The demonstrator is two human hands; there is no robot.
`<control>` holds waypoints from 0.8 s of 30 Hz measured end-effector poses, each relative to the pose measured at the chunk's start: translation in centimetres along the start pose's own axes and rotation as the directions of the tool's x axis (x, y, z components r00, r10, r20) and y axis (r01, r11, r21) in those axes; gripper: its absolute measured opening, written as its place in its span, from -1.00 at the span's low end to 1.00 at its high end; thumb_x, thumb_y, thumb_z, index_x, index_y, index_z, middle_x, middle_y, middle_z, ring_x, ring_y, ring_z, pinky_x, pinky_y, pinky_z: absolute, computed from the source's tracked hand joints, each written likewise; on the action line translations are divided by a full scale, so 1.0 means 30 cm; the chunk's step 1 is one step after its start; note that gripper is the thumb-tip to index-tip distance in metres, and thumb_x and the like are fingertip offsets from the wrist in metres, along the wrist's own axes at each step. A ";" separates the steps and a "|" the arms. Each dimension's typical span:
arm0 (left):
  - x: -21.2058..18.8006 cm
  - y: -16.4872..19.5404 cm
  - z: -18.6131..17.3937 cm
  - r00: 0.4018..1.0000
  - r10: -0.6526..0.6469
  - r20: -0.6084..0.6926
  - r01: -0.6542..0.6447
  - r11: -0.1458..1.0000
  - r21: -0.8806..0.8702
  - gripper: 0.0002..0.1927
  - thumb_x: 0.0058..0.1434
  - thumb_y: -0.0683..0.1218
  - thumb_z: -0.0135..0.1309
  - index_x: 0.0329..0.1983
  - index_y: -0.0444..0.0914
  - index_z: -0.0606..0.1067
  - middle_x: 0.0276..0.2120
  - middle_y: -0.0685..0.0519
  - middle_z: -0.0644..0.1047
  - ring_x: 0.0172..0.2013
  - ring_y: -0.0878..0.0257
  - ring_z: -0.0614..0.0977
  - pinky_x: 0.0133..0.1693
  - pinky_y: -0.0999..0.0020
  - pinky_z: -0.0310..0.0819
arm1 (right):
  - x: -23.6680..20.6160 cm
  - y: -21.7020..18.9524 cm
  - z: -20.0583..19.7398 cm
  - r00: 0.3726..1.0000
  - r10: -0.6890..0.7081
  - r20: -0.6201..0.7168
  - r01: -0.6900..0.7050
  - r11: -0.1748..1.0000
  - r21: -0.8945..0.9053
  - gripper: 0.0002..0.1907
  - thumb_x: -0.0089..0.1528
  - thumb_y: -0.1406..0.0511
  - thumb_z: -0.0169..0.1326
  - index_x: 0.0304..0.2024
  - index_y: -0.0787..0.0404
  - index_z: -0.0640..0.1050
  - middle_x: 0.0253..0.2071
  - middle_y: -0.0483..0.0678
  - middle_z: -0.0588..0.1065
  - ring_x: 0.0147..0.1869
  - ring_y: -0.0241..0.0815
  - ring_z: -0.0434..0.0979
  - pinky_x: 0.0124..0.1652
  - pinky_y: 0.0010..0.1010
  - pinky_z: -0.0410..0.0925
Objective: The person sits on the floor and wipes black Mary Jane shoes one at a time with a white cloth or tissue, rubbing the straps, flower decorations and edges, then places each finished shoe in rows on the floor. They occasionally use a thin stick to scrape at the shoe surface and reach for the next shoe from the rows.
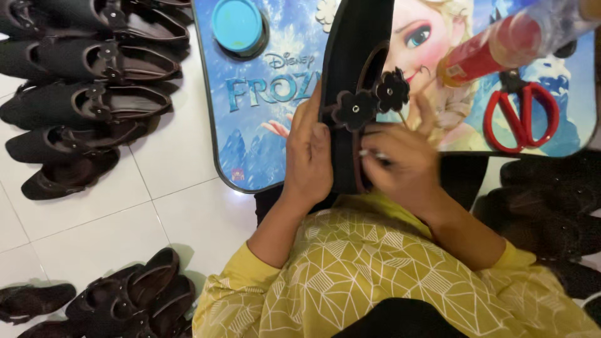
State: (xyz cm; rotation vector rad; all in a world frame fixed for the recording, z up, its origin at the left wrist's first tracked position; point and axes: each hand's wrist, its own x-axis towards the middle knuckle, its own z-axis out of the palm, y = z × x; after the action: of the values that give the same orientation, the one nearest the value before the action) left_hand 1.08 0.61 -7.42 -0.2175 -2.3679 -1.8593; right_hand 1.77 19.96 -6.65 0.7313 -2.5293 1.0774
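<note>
I hold a black shoe (350, 56) upright over the low table, toe pointing away from me. My left hand (308, 156) grips its left side near the heel. My right hand (400, 166) pinches at the shoe's strap, just below two black flower-shaped ornaments (374, 100) with small metal studs in their middles. A small light thing sits between my right fingertips; I cannot tell what it is.
The low table (250, 125) has a blue cartoon picture top. On it lie red-handled scissors (523, 116), a round blue lid (236, 25) and a red-and-clear tube (501, 44). Black shoes stand in a row (87, 94) at left; more lie at lower left (125, 300) and at right (544, 206) on the white tiled floor.
</note>
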 end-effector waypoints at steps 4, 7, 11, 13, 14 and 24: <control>-0.009 -0.026 -0.019 0.998 0.018 -0.061 -0.017 1.000 0.023 -0.32 0.66 0.24 -0.42 0.56 -0.35 0.19 0.31 -0.21 0.41 0.34 0.01 0.45 0.44 0.23 0.22 | -0.008 0.023 -0.036 0.784 0.608 0.126 -0.373 0.299 0.878 -0.93 0.20 0.52 0.05 -0.28 0.33 0.51 -0.21 0.09 0.49 -0.19 0.02 0.47 -0.16 -0.01 0.28; -0.012 -0.043 -0.024 0.999 -0.003 -0.049 0.001 0.999 -0.037 -0.31 0.66 0.24 -0.41 0.57 -0.34 0.16 0.34 -0.19 0.39 0.30 0.07 0.47 0.39 0.27 0.27 | -0.001 0.031 -0.054 0.860 0.489 0.145 -0.187 0.038 0.982 -0.93 0.32 0.43 0.01 -0.26 0.27 0.51 -0.13 0.09 0.49 0.01 0.16 0.56 -0.02 -0.01 0.48; -0.031 -0.044 -0.006 0.999 -0.032 -0.021 0.030 0.993 -0.114 -0.31 0.64 0.24 -0.37 0.59 -0.33 0.14 0.16 -0.12 0.48 -0.07 0.29 0.52 0.15 0.40 0.39 | 0.004 0.031 -0.047 0.839 0.471 0.273 -0.176 -0.240 0.955 -0.74 0.31 0.21 0.04 -0.27 0.32 0.51 -0.18 0.20 0.51 -0.11 0.17 0.58 -0.20 -0.05 0.50; -0.041 -0.042 0.003 0.986 -0.168 0.008 0.167 0.977 -0.134 -0.28 0.55 0.23 -0.34 0.59 -0.31 0.13 -0.28 0.02 0.35 -0.31 0.36 0.36 -0.14 0.45 0.25 | 0.001 0.033 -0.047 0.848 0.438 0.298 -0.217 -0.226 0.950 -0.79 0.33 0.28 0.09 -0.19 0.35 0.50 -0.21 0.20 0.52 -0.18 0.06 0.58 -0.23 -0.20 0.48; -0.046 -0.041 0.007 0.971 -0.236 0.026 0.237 0.961 -0.145 -0.26 0.51 0.23 -0.33 0.59 -0.30 0.13 -0.50 0.09 0.28 -0.43 0.39 0.27 -0.28 0.47 0.18 | 0.000 0.034 -0.050 0.871 0.428 0.243 -0.225 -0.093 0.970 -0.92 0.35 0.42 0.13 -0.17 0.33 0.49 -0.19 0.15 0.51 -0.18 -0.03 0.58 -0.18 -0.26 0.47; -0.070 -0.089 0.043 0.999 -0.003 -0.045 -0.005 0.982 -0.189 -0.38 0.68 0.18 -0.28 0.55 -0.36 0.13 0.32 -0.17 0.45 0.31 0.23 0.48 0.39 0.41 0.24 | 0.082 -0.085 0.049 0.979 0.057 -0.194 -0.057 0.998 0.002 -0.72 0.29 0.60 0.26 0.04 0.34 0.63 -0.13 0.07 0.52 -0.08 -0.07 0.59 -0.15 -0.39 0.46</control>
State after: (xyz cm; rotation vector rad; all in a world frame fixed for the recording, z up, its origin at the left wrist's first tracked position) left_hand 2.64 1.16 -10.65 -0.1919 -2.1623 -2.0662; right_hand 1.05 16.56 -5.04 0.5272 -2.3980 1.1051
